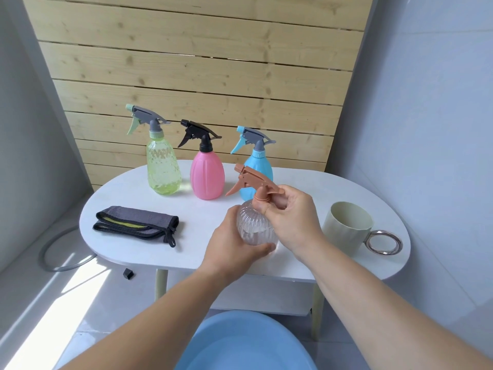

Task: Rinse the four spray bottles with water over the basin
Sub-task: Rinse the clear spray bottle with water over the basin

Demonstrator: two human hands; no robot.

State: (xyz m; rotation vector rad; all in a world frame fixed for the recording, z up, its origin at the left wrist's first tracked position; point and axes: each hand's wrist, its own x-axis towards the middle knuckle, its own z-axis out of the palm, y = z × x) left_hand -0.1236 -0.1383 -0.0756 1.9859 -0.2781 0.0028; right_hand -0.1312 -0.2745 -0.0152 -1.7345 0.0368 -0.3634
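One of four in work: left hand (232, 249) wraps the clear bottle (254, 228) at frame centre, at the bench (320, 188) front, right hand (293, 217) pinches its spray head (253, 180) collar, likely unscrewing; next: head off, then down over the basin (240, 343).

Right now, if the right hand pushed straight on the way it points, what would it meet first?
The right hand pinches the brown spray head of the clear bottle, so that blocks it at once. Past it, probably the blue bottle, though depth is unclear.
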